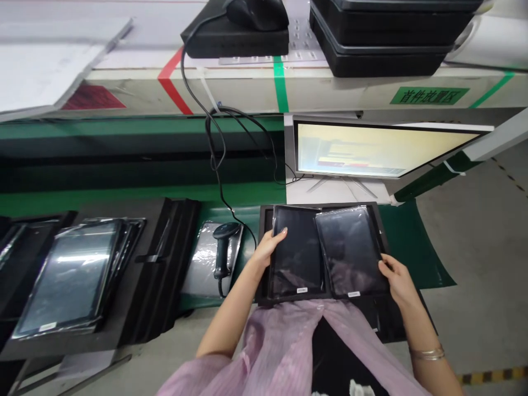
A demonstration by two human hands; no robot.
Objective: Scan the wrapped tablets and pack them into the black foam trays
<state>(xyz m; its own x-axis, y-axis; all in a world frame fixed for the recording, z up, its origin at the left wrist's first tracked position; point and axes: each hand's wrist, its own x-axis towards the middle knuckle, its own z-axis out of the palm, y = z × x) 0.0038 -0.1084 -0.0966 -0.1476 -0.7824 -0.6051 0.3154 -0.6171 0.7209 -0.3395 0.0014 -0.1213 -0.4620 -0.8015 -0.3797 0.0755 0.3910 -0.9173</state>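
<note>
Black foam tray with two bagged tablets lies long axis across the lap. Left hand grips its left rim beside the left tablet; right hand clasps the right tablet (white labels illegible). Barcode scanner probably rests leftward.

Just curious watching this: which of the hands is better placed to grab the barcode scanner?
Probably the left hand: it rests on the tray's left edge, right beside the scanner. The right hand is across the tray.
</note>
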